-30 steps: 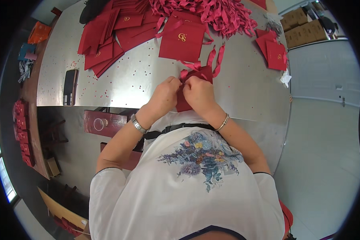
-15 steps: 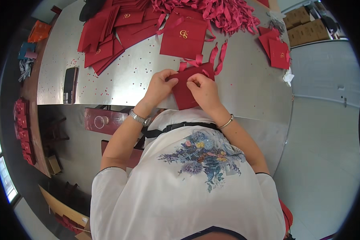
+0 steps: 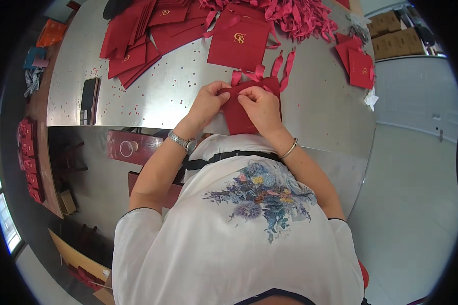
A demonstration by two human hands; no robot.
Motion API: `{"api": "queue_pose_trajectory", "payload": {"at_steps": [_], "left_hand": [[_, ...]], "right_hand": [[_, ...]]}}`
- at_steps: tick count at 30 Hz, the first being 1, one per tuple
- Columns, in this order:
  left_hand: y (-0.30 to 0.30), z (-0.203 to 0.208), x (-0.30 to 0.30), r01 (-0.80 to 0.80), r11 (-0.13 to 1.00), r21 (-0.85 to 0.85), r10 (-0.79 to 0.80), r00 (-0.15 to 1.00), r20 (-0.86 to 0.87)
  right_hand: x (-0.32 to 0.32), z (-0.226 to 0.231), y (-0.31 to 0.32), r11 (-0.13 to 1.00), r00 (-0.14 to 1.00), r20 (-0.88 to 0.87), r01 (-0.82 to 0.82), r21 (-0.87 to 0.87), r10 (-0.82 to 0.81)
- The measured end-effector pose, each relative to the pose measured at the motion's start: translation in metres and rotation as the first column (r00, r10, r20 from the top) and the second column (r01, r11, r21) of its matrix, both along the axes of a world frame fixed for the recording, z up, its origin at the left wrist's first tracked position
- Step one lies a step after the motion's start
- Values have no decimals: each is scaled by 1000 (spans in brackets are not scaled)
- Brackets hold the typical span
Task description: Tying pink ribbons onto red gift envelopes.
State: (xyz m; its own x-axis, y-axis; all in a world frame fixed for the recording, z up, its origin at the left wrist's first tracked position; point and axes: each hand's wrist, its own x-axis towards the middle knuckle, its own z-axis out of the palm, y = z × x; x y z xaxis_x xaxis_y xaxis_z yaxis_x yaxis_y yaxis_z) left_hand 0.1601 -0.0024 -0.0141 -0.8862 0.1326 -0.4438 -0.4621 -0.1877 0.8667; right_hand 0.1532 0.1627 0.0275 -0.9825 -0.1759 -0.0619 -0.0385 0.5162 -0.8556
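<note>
A flat red paper bag (image 3: 236, 116) lies at the table's front edge, close to my body. My left hand (image 3: 208, 104) pinches its upper left corner between thumb and fingers. Over the bag's upper middle, my right hand (image 3: 262, 108) is closed, thumb and forefinger pressed together; whatever is between them is too small to make out. Pink-red ribbon (image 3: 289, 68) loops out past the bag's top edge. Just beyond lies another red bag (image 3: 235, 53) with a gold emblem and ribbon handles.
Stacked flat red bags (image 3: 180, 33) cover the far left, beside a heap of ribbons (image 3: 300, 20). More bags (image 3: 360, 68) and a crumpled white tissue (image 3: 371, 99) lie right. A phone (image 3: 89, 101) rests left among scattered red dots. A maroon stool (image 3: 147, 148) stands below the table.
My right hand has shifted slightly left and up along the bag's upper part. The bag sits a little straighter. My left hand still holds its corner; the whole view has shifted slightly.
</note>
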Motion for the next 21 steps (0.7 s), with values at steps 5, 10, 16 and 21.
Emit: {"api": "queue_pose_trajectory", "payload": {"at_steps": [5, 10, 16, 21], "left_hand": [[1, 4, 1, -8, 999, -51, 8, 1000, -16], [2, 9, 3, 17, 991, -136, -27, 997, -76], [8, 22, 8, -172, 781, -601, -185, 854, -485], [8, 22, 4, -168, 690, -704, -341, 782, -522]], "right_hand": [[-2, -1, -3, 1000, 1000, -15, -18, 24, 19], [-5, 0, -8, 992, 994, -109, -14, 128, 28], [-9, 0, -14, 967, 978, -206, 23, 255, 31], [-8, -7, -13, 926, 948, -272, -56, 373, 167]]}}
